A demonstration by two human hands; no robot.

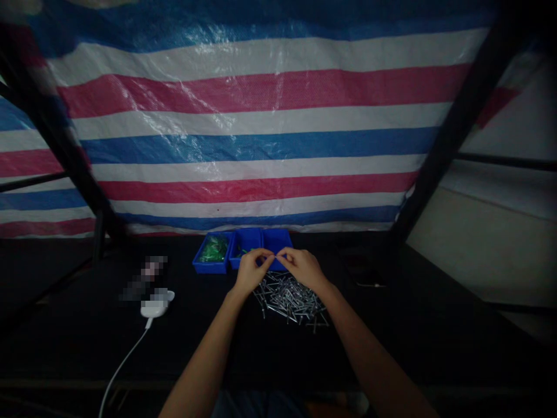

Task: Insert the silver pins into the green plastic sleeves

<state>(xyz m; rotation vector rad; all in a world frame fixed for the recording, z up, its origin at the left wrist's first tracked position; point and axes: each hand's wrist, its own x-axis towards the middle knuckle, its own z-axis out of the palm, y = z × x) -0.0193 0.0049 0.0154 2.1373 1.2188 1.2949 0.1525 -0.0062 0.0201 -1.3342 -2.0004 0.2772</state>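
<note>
My left hand (253, 269) and my right hand (304, 267) meet fingertip to fingertip above the front of the blue bins. Both are closed in a pinch, and a tiny pale speck shows between them, too small to name. Just below and between my wrists lies a loose pile of thin silver metal pins (291, 299), like nails or screws, on the black table. The left blue bin (209, 268) holds small green pieces (214, 248) that look bagged. A few green bits show in the middle blue bin (247, 237); my hands partly hide the right blue bin (278, 237).
A white device (154, 306) with a white cable (124, 360) sits on the table (183, 348) at left, near a blurred-out item. A dark flat object (365, 273) lies at right. Striped sheeting (261, 145) hangs behind, between dark frame posts (456, 110).
</note>
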